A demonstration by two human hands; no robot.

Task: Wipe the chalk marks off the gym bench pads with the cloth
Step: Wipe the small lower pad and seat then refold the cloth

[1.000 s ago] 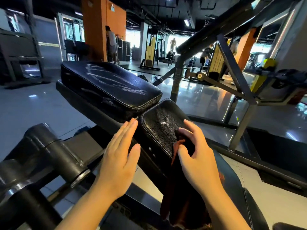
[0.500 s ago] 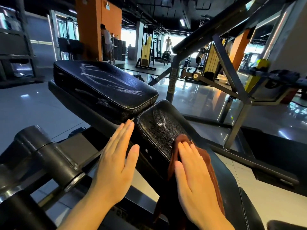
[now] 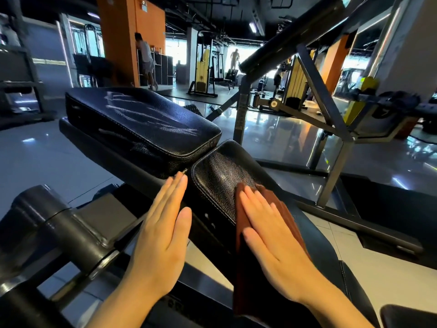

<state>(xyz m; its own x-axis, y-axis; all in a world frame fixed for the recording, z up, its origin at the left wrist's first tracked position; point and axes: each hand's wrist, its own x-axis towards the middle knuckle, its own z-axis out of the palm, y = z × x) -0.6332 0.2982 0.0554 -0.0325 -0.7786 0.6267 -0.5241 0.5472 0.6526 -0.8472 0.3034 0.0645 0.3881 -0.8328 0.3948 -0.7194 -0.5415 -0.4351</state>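
Two black leather bench pads fill the middle of the view. The far pad (image 3: 146,121) carries white chalk streaks across its top. On the near pad (image 3: 222,176) no chalk shows at its top end. My right hand (image 3: 272,235) lies flat with straight fingers on a brown cloth (image 3: 250,275), pressing it onto the near pad; the cloth hangs down the pad's left side. My left hand (image 3: 163,233) is flat with straight fingers against the left edge of the near pad, fingertips near the gap between the pads.
A thick black roller and frame arm (image 3: 54,230) sit at lower left. A grey steel rack frame (image 3: 331,129) slants across the right. Glossy tiled floor (image 3: 35,162) lies on both sides. People and machines stand far back.
My right hand flattened on the cloth and slid it down the near pad; the white chalk smudge at the pad's top end is gone. My left hand stayed put.
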